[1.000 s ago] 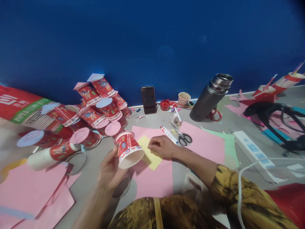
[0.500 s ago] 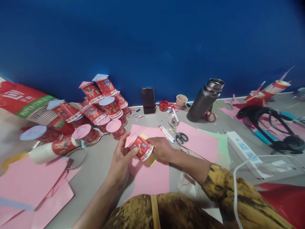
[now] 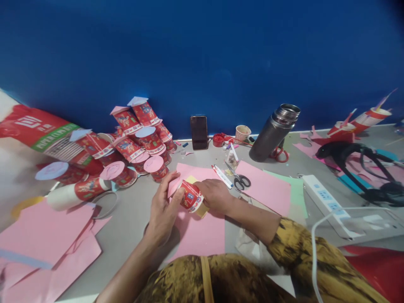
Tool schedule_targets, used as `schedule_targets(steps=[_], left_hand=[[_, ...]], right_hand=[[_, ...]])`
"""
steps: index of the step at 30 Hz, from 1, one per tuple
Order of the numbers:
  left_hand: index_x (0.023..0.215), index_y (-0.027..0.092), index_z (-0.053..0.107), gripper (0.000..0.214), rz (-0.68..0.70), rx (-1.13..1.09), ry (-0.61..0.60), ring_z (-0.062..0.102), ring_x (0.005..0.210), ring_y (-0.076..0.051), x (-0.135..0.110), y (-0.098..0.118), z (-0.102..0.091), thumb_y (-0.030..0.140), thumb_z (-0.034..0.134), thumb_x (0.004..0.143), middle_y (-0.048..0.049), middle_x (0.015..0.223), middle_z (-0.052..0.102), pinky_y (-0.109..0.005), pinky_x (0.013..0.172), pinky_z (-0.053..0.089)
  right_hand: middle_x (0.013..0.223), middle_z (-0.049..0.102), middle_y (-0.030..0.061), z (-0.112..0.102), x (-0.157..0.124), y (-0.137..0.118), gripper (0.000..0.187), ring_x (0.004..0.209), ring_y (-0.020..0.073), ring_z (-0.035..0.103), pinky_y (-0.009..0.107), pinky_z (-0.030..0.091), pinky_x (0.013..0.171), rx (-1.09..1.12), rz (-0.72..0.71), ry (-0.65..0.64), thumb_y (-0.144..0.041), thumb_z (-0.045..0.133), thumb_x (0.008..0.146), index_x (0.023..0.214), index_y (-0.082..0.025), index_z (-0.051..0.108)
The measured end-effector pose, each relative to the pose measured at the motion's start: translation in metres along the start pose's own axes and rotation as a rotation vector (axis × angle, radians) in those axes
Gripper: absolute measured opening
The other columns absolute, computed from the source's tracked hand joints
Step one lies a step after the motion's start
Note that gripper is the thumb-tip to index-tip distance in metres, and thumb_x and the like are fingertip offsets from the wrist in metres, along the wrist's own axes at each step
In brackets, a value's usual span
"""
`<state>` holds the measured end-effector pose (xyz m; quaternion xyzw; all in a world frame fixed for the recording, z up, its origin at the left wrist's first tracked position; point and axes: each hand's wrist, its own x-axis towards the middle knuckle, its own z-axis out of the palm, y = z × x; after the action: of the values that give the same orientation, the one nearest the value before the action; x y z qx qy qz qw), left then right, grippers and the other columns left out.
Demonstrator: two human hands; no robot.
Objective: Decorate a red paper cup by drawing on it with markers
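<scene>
Between my two hands lies a red patterned paper cup (image 3: 191, 197), tilted on its side with its rim toward the lower right. A pink paper cone (image 3: 174, 186) caps its base. My left hand (image 3: 164, 206) presses the cone and the cup's side, thumb on top. Fingers of my right hand (image 3: 215, 195) close around the cup's right side near the rim; their tips are hidden. Under the cup are a small yellow paper (image 3: 202, 211) and a pink sheet (image 3: 202, 235) on the grey table.
Stacked paper cups with paper tops (image 3: 148, 141) stand at the left, by loose pink sheets (image 3: 47, 240). Ahead are a phone (image 3: 199, 133), scissors (image 3: 241, 181), markers (image 3: 223, 176) and a dark flask (image 3: 273, 134). A power strip (image 3: 326, 200) and headset (image 3: 362, 168) lie right.
My left hand has shifted its hold further over the pink cone, covering more of the cup's side. The right hand stays at the rim. The whole view has shifted slightly.
</scene>
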<state>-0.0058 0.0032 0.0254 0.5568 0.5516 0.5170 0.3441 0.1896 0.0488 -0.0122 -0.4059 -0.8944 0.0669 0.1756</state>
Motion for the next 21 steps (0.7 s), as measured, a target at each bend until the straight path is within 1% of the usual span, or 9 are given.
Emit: schedule_targets(steps=[3, 7, 16, 18, 21], left_hand=[[0.138, 0.023, 0.07, 0.051, 0.008, 0.051, 0.004, 0.064, 0.137, -0.034, 0.0015, -0.0007, 0.0012, 0.055, 0.068, 0.099, -0.0123, 0.148, 0.07, -0.045, 0.117, 0.05], [0.139, 0.023, 0.071, 0.05, 0.0, 0.085, 0.002, 0.066, 0.135, -0.034, 0.0016, -0.0033, 0.0016, 0.055, 0.066, 0.1, -0.0127, 0.146, 0.071, -0.046, 0.117, 0.049], [0.139, 0.025, 0.072, 0.05, 0.038, 0.104, -0.01, 0.066, 0.134, -0.033, 0.0007, -0.0094, -0.0001, 0.056, 0.067, 0.1, -0.011, 0.146, 0.072, -0.044, 0.116, 0.05], [0.137, 0.025, 0.073, 0.051, 0.056, 0.095, -0.013, 0.066, 0.134, -0.033, 0.001, -0.0068, -0.001, 0.06, 0.063, 0.102, -0.011, 0.145, 0.073, -0.044, 0.117, 0.049], [0.132, 0.022, 0.077, 0.061, 0.069, 0.066, -0.006, 0.066, 0.134, -0.034, 0.0015, -0.0009, -0.0022, 0.069, 0.05, 0.105, -0.0129, 0.142, 0.075, -0.045, 0.118, 0.048]], right_hand=[[0.09, 0.079, 0.0112, 0.002, -0.0006, 0.0002, 0.019, 0.081, 0.025, 0.07, 0.036, 0.041, 0.072, -0.056, -0.021, 0.011, -0.028, 0.057, 0.108, 0.111, -0.014, 0.069], [0.087, 0.077, 0.0102, 0.0052, -0.0011, 0.0013, 0.015, 0.081, 0.025, 0.07, 0.036, 0.041, 0.071, -0.086, -0.024, 0.023, -0.026, 0.059, 0.107, 0.11, -0.015, 0.068], [0.091, 0.078, 0.0125, 0.0007, -0.0004, 0.0009, 0.015, 0.083, 0.0258, 0.071, 0.035, 0.043, 0.073, 0.008, 0.019, -0.015, -0.026, 0.059, 0.106, 0.109, -0.015, 0.068], [0.092, 0.079, 0.012, -0.0007, -0.0004, 0.0002, 0.016, 0.083, 0.0252, 0.071, 0.035, 0.044, 0.073, 0.023, 0.028, -0.016, -0.028, 0.06, 0.106, 0.109, -0.015, 0.068], [0.095, 0.08, 0.011, -0.0018, -0.0004, -0.0008, 0.016, 0.085, 0.0244, 0.072, 0.034, 0.045, 0.074, 0.048, 0.038, -0.019, -0.03, 0.063, 0.105, 0.111, -0.016, 0.068]])
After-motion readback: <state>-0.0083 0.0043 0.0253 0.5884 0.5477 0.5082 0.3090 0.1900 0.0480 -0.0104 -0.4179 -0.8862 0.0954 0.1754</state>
